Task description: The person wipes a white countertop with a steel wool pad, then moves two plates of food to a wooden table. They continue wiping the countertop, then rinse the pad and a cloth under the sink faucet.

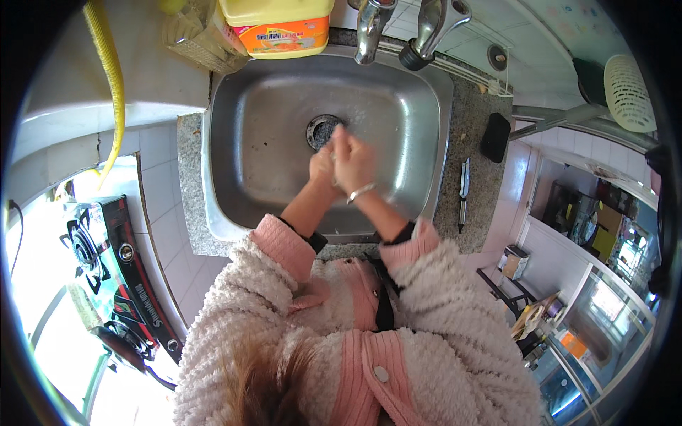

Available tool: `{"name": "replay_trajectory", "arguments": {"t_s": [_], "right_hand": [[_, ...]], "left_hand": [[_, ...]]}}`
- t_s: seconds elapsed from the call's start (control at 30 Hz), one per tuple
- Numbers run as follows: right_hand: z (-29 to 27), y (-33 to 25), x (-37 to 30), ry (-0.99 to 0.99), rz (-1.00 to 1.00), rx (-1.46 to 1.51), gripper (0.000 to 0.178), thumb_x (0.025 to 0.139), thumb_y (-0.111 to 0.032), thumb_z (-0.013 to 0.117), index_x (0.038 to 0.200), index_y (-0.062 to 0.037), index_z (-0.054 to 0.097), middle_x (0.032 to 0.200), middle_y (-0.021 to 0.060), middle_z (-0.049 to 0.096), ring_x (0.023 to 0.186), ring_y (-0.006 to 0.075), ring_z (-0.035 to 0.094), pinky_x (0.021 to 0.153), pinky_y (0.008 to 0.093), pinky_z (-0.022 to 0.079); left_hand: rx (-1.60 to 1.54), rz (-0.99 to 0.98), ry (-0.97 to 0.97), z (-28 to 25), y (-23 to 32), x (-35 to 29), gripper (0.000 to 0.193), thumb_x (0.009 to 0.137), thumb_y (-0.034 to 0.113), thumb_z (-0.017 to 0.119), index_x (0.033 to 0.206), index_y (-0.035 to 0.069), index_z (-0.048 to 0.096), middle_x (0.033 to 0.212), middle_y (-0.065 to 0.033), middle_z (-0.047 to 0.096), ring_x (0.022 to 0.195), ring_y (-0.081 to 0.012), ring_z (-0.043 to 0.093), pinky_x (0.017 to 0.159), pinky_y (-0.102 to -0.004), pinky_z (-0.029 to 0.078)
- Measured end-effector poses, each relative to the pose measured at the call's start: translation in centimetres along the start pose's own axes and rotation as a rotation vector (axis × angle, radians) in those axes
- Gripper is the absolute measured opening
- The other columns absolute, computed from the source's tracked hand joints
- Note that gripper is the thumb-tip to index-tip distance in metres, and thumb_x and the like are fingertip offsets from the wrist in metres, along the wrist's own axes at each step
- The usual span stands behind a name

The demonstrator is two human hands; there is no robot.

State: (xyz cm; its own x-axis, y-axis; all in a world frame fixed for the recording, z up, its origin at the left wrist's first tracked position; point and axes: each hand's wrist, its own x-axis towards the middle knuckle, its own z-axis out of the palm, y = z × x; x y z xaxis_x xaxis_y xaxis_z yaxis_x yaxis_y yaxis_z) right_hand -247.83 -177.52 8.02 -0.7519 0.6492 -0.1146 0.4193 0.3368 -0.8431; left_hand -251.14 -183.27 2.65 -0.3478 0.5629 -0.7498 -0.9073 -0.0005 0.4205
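My left hand (322,167) and my right hand (354,162) are pressed together over the steel sink (270,106), near its drain (325,133). Motion smears the fingers of both, so how they are bent does not show. The right hand lies partly across the left, and a pale bracelet (360,193) circles the right wrist. Whether anything is between the palms is hidden. Both fluffy white sleeves are pushed back to their pink cuffs.
Behind the sink stand a yellow jug (280,21), a metal faucet (371,32) and a lever fitting (435,32). A slim silver-and-black tool (463,195) and a black pad (495,138) lie on the right counter. A gas stove (122,248) is at left, below a yellow hose (108,64).
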Motion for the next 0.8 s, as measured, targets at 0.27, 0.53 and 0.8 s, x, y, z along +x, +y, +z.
{"name": "replay_trajectory", "arguments": {"t_s": [0.27, 0.53, 0.8], "right_hand": [[-3.5, 3.8, 3.1, -0.194, 0.435, 0.113, 0.053, 0.092, -0.052, 0.046, 0.074, -0.0049, 0.064, 0.062, 0.0049, 0.057, 0.055, 0.0163, 0.053, 0.054, 0.0318, 0.042], [-8.4, 6.3, 2.9, -0.78, 0.618, 0.766, 0.036, 0.089, -0.031, 0.061, 0.103, 0.0005, 0.052, 0.096, 0.0088, 0.056, 0.098, 0.0193, 0.06, 0.081, 0.0381, 0.059], [-9.9, 5.0, 4.8, -0.625, 0.368, 0.243, 0.031, 0.089, -0.016, 0.061, 0.115, -0.0016, 0.051, 0.097, 0.009, 0.059, 0.079, 0.0118, 0.061, 0.058, 0.0274, 0.055]], "left_hand": [[-0.321, -0.107, 0.025, -0.2, 3.4, -3.2, 0.039, 0.087, 0.044, 0.061, 0.1, 0.007, 0.061, 0.087, -0.0013, 0.061, 0.084, -0.0161, 0.059, 0.069, -0.0269, 0.046], [0.371, 0.26, 0.039, -2.9, 6.9, -4.8, 0.036, 0.087, 0.025, 0.067, 0.11, 0.0, 0.056, 0.09, -0.0031, 0.061, 0.081, -0.0093, 0.06, 0.061, -0.0204, 0.045], [0.106, 0.274, 0.139, -3.6, 3.3, -2.8, 0.027, 0.093, 0.028, 0.057, 0.11, 0.008, 0.057, 0.091, -0.0006, 0.059, 0.082, -0.0085, 0.057, 0.069, -0.0265, 0.051]]}}
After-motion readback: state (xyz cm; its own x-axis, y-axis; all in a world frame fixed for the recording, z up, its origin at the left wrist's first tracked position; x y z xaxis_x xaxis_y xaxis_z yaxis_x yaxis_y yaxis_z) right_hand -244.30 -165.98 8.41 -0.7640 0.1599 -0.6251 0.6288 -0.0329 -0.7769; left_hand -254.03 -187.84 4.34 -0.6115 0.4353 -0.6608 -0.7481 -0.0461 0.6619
